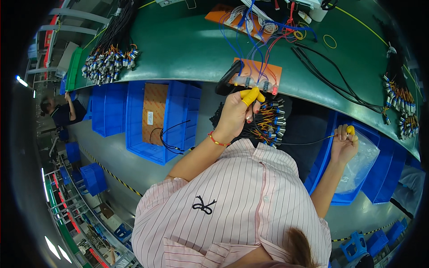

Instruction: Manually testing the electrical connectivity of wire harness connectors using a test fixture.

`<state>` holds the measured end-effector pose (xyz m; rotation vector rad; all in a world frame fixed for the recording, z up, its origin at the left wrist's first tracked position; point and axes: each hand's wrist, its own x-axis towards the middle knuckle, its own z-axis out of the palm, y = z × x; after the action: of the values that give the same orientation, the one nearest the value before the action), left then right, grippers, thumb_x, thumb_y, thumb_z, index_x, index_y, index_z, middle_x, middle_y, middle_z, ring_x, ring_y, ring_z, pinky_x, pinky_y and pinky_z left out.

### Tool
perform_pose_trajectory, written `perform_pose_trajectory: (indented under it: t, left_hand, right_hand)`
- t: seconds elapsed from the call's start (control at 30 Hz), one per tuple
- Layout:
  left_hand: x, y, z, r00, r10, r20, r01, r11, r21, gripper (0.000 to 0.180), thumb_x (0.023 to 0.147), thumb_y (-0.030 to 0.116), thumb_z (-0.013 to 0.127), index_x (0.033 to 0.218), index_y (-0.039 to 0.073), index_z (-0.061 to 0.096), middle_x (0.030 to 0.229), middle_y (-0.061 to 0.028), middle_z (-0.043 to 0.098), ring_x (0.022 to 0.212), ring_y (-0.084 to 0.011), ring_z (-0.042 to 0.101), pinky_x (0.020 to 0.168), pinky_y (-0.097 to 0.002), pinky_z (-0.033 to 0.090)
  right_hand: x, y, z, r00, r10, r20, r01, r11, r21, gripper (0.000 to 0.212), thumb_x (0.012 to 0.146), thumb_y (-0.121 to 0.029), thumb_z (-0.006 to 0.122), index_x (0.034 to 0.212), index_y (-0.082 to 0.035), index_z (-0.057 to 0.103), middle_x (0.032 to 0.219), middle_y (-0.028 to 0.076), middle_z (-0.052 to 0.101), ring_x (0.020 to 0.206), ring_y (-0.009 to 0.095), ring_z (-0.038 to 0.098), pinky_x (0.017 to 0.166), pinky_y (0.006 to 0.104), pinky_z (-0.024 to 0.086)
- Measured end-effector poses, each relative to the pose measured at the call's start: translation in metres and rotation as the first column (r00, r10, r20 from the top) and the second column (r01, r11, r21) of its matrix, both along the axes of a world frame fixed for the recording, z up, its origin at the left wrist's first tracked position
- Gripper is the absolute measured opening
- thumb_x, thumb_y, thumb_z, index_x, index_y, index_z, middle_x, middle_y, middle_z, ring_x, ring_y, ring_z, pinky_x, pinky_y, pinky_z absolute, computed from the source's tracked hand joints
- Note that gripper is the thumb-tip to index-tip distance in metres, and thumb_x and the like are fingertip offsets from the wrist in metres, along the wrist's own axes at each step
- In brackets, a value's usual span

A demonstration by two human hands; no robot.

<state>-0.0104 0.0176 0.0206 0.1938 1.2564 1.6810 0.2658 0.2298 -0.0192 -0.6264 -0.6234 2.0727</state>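
Observation:
My left hand (237, 112), with yellow finger covers, is closed in a pinch at the front of an orange test board (263, 71). What it pinches is hidden by the fingers. Right above them, a row of plugs and clips (255, 83) lies along the board's front edge. Off to the right, my right hand (345, 142), also wearing yellow covers, is closed on a thin black cable (308, 143). The cable stretches left toward a bundle of cables with metal connectors (273, 120), which hangs below the table edge beside my left hand.
The green table (178, 53) carries connector cable bundles at left (109, 62) and right (401, 100), loose black cables (328, 73) and a second wired orange board (219, 17). Blue bins stand below at left (182, 120) and right (321, 165). Another person (67, 110) is far left.

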Motion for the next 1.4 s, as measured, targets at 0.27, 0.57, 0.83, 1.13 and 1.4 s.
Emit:
perform_pose_trajectory:
  t: [0.27,0.57,0.83,1.13,1.4]
  left_hand:
    - [0.040,-0.022,0.031,0.907,-0.380,-0.180,0.360,0.923,-0.135,0.027,0.099,0.019,0.050,0.092,-0.003,0.064,0.062,-0.0043,0.059,0.043,-0.0060,0.048,0.042,-0.0184,0.039]
    - [0.010,0.095,0.038,0.979,-0.055,-0.195,0.103,0.963,0.248,0.032,0.098,0.010,0.048,0.126,-0.006,0.048,0.103,-0.0112,0.060,0.084,-0.0143,0.061,0.080,-0.0306,0.053]
    - [0.020,0.106,0.034,0.923,-0.009,-0.385,0.075,0.985,0.155,0.048,0.095,0.006,0.053,0.137,-0.008,0.034,0.135,-0.0191,0.047,0.125,-0.0310,0.049,0.107,-0.0382,0.040]
    - [0.045,0.052,0.041,0.592,-0.480,-0.648,0.556,0.825,-0.103,0.041,0.089,-0.004,0.056,0.129,0.001,0.053,0.118,-0.0107,0.059,0.111,-0.0202,0.060,0.097,-0.0303,0.045]
    - [0.024,-0.014,-0.001,0.272,-0.459,-0.846,0.285,0.878,-0.385,0.031,0.082,0.004,0.065,0.113,0.003,0.064,0.109,-0.0122,0.063,0.102,-0.0311,0.058,0.089,-0.0358,0.046]
  right_hand:
    - [0.033,0.028,0.036,0.999,-0.050,0.000,0.049,0.986,0.158,0.016,0.075,-0.016,0.051,0.070,-0.007,0.039,0.064,0.004,0.033,0.065,0.015,0.032,0.066,0.0305,0.028]
    - [0.078,0.137,0.075,0.975,-0.111,-0.193,0.170,0.929,0.328,0.021,0.068,-0.014,0.053,0.083,0.001,0.053,0.069,0.006,0.037,0.068,0.017,0.032,0.071,0.0319,0.028]
    - [0.073,0.210,0.034,0.937,-0.304,-0.172,0.342,0.900,0.271,0.030,0.068,-0.012,0.044,0.088,0.009,0.053,0.070,0.011,0.041,0.069,0.021,0.036,0.071,0.0346,0.031]
    - [0.031,0.200,0.041,0.719,-0.647,0.254,0.343,0.649,0.679,0.035,0.084,-0.012,0.044,0.106,0.007,0.062,0.090,0.015,0.056,0.088,0.025,0.049,0.086,0.0366,0.039]
    - [0.040,0.273,0.042,-0.340,-0.890,0.304,-0.707,0.455,0.541,0.068,0.079,-0.068,0.056,0.131,-0.025,0.058,0.151,0.015,0.030,0.141,0.037,0.018,0.104,0.0681,0.012]
